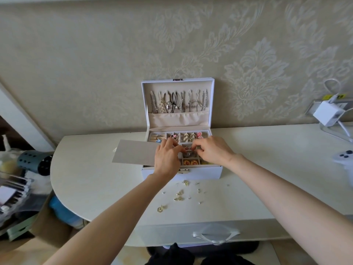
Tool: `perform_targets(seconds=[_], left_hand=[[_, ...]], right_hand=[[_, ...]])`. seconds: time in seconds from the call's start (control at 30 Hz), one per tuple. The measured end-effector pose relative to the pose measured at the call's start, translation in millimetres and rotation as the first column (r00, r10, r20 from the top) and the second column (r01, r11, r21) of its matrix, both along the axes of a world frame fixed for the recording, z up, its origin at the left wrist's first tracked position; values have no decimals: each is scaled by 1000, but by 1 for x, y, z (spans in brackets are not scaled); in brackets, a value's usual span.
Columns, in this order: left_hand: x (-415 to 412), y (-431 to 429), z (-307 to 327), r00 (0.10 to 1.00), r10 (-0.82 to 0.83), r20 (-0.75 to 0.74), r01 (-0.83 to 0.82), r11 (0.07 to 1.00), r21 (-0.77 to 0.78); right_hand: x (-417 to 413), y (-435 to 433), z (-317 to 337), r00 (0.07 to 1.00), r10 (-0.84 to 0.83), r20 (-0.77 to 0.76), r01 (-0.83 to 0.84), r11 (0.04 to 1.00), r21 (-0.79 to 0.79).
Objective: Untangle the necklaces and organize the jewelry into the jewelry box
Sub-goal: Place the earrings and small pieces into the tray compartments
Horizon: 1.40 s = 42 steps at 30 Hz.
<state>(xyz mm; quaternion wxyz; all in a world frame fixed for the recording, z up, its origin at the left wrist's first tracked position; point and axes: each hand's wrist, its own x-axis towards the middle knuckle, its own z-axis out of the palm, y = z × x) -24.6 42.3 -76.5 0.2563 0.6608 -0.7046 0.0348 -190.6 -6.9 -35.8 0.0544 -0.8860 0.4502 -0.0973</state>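
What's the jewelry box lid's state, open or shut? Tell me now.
Open: the lid stands upright against the wall, necklaces hanging inside it, tray compartments exposed below.

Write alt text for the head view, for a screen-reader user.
A person's left hand and right hand pinch a small piece above the middle compartments of an open white jewelry box on a pale table. Necklaces hang in a row inside the raised lid, and loose earrings lie scattered in front of the box.
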Motion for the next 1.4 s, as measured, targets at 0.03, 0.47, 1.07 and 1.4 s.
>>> perform_targets(seconds=[0.03, 0.47, 1.07, 1.4], left_hand=[[1, -1, 0, 1000, 9, -12, -9, 1000, -9], [0, 5, 1, 999, -47, 20, 47, 999, 15], [47, 104, -34, 958, -201, -204, 179, 976, -120], [65, 122, -55, 943, -260, -206, 273, 961, 39]], right_hand=[[0, 0, 0, 1000, -14, 28, 14, 1000, -1], [-4, 11, -4, 997, -80, 22, 78, 995, 69], [13, 96, -49, 985, 81, 156, -114, 968, 222], [22, 91, -60, 991, 18, 136, -48, 973, 226]])
